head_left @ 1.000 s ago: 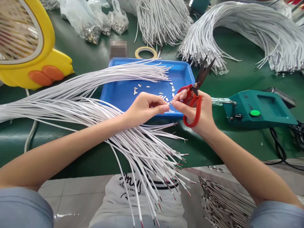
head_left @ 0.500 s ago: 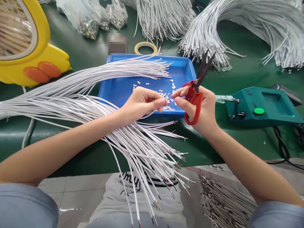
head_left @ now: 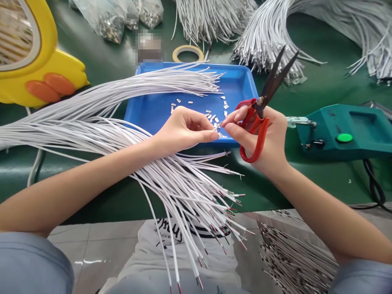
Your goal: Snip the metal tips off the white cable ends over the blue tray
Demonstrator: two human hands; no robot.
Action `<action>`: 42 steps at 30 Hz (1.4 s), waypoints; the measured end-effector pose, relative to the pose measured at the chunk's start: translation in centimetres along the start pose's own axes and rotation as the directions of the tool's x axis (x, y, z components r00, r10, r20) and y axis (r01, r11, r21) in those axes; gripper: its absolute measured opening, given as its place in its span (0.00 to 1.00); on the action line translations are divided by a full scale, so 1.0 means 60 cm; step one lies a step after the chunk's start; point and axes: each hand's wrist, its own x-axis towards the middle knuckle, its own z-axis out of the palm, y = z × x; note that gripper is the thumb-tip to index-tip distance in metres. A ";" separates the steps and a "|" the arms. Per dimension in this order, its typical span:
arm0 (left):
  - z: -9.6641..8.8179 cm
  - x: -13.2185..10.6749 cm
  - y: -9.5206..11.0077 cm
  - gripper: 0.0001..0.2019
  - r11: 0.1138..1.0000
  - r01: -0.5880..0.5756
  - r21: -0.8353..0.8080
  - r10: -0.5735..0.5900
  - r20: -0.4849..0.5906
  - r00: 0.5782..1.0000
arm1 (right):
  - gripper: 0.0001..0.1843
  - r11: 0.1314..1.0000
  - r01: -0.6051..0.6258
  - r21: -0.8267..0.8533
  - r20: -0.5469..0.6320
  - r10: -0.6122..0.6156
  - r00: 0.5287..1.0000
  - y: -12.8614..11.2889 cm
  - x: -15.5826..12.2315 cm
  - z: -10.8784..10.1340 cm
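My left hand (head_left: 190,128) pinches the end of one white cable between thumb and forefinger, over the front rim of a blue tray (head_left: 131,107). Red-handled scissors (head_left: 259,136) hang on my right hand (head_left: 269,139), their dark blades spread and pointing away from me. The right thumb and fingertips come together at the cable's tip, close to the left fingertips. Small pale offcuts (head_left: 211,117) lie scattered in the tray. A bundle of white cables (head_left: 171,183) runs under my left forearm, with thin coloured wires showing at the ends. Another white bundle (head_left: 171,84) rests across the tray.
At the right stands a green machine (head_left: 346,126) with a bright green button. Behind the tray are a roll of yellow tape (head_left: 188,53), bags of metal parts (head_left: 113,24) and more cable bundles (head_left: 260,45). A yellow fan-like object (head_left: 45,45) stands at left.
The scissors' blades have spread wider. My right fingertips have moved in to the cable's tip, beside the left fingertips. The whole view has shifted slightly.
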 end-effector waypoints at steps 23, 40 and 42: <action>0.005 0.003 -0.012 0.14 0.998 0.066 0.008 -0.066 -0.032 0.997 | 0.11 0.997 0.017 -0.077 -0.038 -0.020 0.999 0.000 -0.012 0.024; -0.003 0.002 -0.009 0.09 0.994 0.039 -0.097 -0.050 -0.116 0.992 | 0.08 0.909 -0.019 -0.416 0.023 0.031 0.999 0.005 0.012 -0.014; -0.005 0.003 -0.011 0.08 0.994 0.020 -0.109 -0.034 -0.127 0.991 | 0.09 0.865 0.010 -0.502 0.051 0.018 0.999 0.010 0.017 -0.021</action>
